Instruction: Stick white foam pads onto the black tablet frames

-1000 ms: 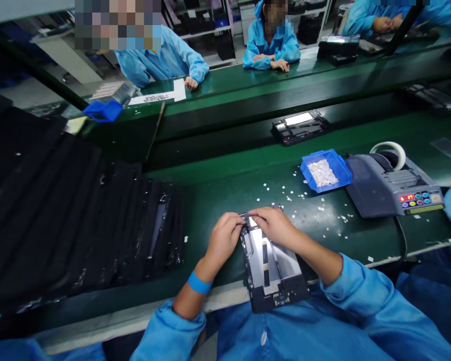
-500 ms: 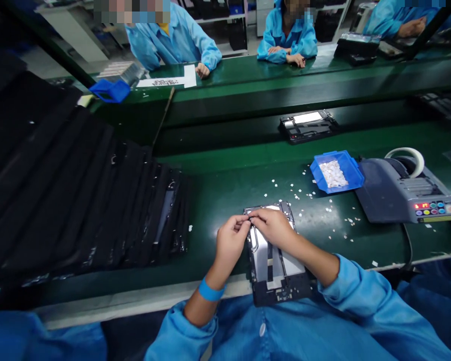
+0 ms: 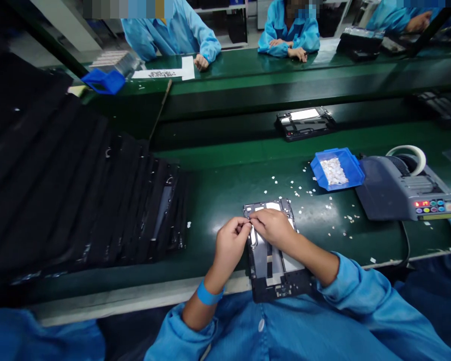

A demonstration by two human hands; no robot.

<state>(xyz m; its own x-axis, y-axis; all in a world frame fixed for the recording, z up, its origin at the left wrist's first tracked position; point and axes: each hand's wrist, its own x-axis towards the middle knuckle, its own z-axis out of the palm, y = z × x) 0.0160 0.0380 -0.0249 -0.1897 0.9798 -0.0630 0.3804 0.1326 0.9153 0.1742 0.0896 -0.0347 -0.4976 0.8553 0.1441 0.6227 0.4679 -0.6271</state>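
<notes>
An opened tablet (image 3: 261, 271) with silver battery panels and a dark frame lies lengthwise before me, its near end over the bench edge by my body. Above its upper left part, my left hand (image 3: 231, 240) is closed in a pinch, a blue band round its wrist. My right hand (image 3: 274, 225) lies across the tablet's upper middle, fingertips pinched together and meeting the left ones. Whatever sits between the fingertips is too small or hidden to make out.
Black trays (image 3: 78, 200) stand stacked at left. Rightward are a blue bin (image 3: 338, 170) of white scraps, loose scraps and a tape dispenser (image 3: 406, 188). Another opened tablet (image 3: 306, 123) lies in the channel beyond. Co-workers in blue sit across the bench.
The camera view has shifted slightly. Both hands stay pinched together at the same spot over the tablet, with hardly any movement.
</notes>
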